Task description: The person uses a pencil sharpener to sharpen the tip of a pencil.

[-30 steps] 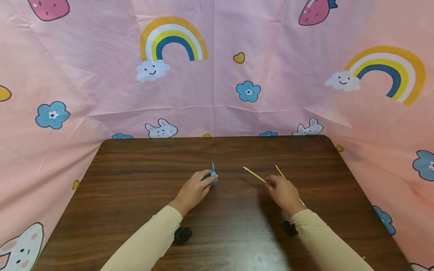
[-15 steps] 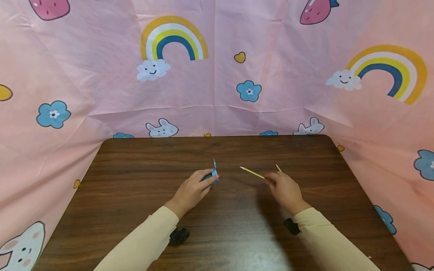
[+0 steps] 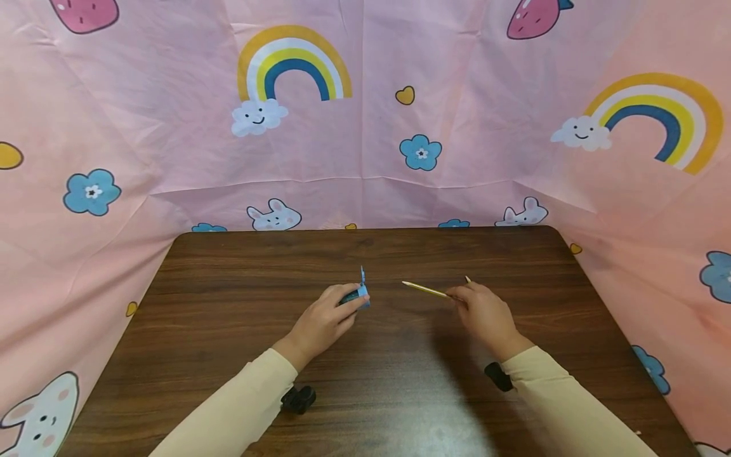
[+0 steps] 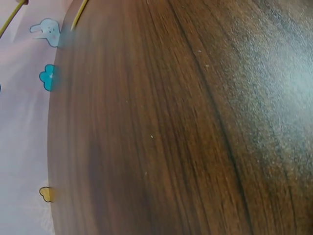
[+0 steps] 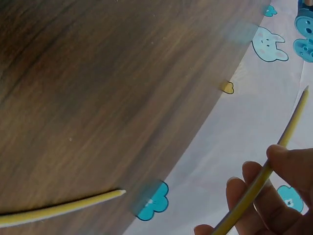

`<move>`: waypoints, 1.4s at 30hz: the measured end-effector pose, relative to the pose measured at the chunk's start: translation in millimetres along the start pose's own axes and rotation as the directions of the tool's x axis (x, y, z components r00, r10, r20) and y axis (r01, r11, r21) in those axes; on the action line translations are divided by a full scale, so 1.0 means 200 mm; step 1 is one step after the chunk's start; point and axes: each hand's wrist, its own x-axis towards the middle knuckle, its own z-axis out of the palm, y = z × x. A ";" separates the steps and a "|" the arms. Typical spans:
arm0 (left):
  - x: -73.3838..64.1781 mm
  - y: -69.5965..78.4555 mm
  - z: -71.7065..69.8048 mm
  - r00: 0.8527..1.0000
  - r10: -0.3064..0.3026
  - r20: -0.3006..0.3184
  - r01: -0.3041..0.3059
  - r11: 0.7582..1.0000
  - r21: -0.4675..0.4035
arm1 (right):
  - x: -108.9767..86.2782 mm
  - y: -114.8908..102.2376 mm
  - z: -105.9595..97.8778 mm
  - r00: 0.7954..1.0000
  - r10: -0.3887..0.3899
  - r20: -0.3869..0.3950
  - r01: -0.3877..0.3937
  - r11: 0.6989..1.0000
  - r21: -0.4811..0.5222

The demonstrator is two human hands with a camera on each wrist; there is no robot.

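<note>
In the head view my left hand (image 3: 321,318) grips a small blue pencil sharpener (image 3: 363,294), its flip lid standing up. The right wrist view shows round holes in the sharpener (image 5: 304,27) and in its lid. My right hand (image 3: 487,318) pinches a yellow pencil (image 3: 424,289) between thumb and fingers, the sharpened tip pointing left at the sharpener, a gap apart. The right wrist view shows this pencil (image 5: 293,117) running between thumb and fingertips. A second yellow pencil (image 5: 63,208) lies on the table, mostly hidden behind the right hand in the head view.
A brown wood-grain table (image 3: 257,273) spreads under both hands. Patterned pink cloth (image 3: 171,127) hangs behind and at both sides. A black wrist camera (image 3: 299,400) sits below the left wrist, another black one (image 3: 499,377) below the right.
The right hand has turned its pencil flatter, and the tip has shifted a little left. The sharpener has moved slightly right and up. More of the lying pencil is now covered.
</note>
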 end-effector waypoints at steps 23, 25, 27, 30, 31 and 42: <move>0.02 0.07 -0.09 0.999 -0.013 -0.051 0.008 0.995 -0.102 | 0.02 -0.10 -0.08 0.970 -0.233 -0.069 0.227 0.970 -0.082; 0.02 0.07 -0.09 0.998 -0.011 -0.055 0.005 0.995 -0.104 | 0.02 -0.11 -0.07 0.965 -0.253 -0.077 0.246 0.965 -0.088; 0.03 0.08 -0.09 0.998 -0.010 -0.056 0.004 0.994 -0.107 | 0.02 -0.11 -0.07 0.960 -0.268 -0.080 0.261 0.961 -0.097; 0.03 0.09 -0.09 0.998 -0.013 -0.056 0.006 0.993 -0.116 | 0.02 -0.13 -0.07 0.955 -0.286 -0.084 0.277 0.955 -0.105; 0.03 0.09 -0.09 0.998 -0.013 -0.058 0.006 0.993 -0.120 | 0.02 -0.13 -0.07 0.954 -0.289 -0.084 0.280 0.954 -0.107; 0.03 0.11 -0.10 0.999 -0.010 -0.053 0.002 0.988 -0.153 | 0.02 -0.16 -0.05 0.938 -0.337 -0.077 0.329 0.939 -0.105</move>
